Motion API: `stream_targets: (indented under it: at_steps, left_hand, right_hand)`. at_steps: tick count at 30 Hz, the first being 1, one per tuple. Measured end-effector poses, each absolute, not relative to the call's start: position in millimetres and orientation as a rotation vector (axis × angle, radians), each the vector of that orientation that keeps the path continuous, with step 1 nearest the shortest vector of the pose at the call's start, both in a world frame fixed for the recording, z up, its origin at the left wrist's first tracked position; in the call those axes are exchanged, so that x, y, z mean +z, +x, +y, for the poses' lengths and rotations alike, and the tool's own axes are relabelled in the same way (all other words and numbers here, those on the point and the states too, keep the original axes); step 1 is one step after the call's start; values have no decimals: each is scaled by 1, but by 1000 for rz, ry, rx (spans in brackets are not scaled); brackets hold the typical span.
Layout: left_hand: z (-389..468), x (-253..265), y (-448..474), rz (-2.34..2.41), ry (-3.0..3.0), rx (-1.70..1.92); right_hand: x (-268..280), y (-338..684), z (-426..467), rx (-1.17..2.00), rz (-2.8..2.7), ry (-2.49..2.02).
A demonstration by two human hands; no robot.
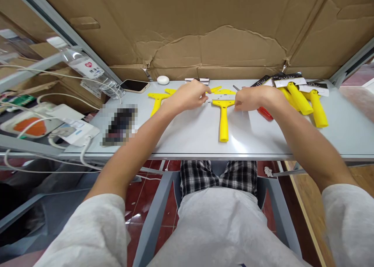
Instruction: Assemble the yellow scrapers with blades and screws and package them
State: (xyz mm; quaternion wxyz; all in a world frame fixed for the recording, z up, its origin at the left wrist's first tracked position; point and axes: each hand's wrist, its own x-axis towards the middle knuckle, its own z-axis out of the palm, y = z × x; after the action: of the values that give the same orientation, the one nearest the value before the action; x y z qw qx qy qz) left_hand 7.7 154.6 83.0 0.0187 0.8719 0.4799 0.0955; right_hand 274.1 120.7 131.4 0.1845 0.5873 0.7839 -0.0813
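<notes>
- The yellow scraper [223, 121] lies on the table [189, 138] between both hands, handle toward the person.
- The left hand [191, 95] is near its head, fingers bent; whether they grasp anything, one cannot tell.
- The right hand [249, 98] is at the head's other end; its grip cannot be told.
</notes>
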Motion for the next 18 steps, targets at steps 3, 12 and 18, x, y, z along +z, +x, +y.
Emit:
stream_targets:
  at_steps: [3,12,18]
  left_hand:
    - [165,63,6,1466,2717,448]
    - [167,33,4,1459,2669,557]
    - [162,35,7,1443,2688,584]
  right_hand:
    - [114,285,141,-356,2391,1635]
    - [75,255,111,-217,2545,1898]
    - [64,240,100,-264,2510,1942]
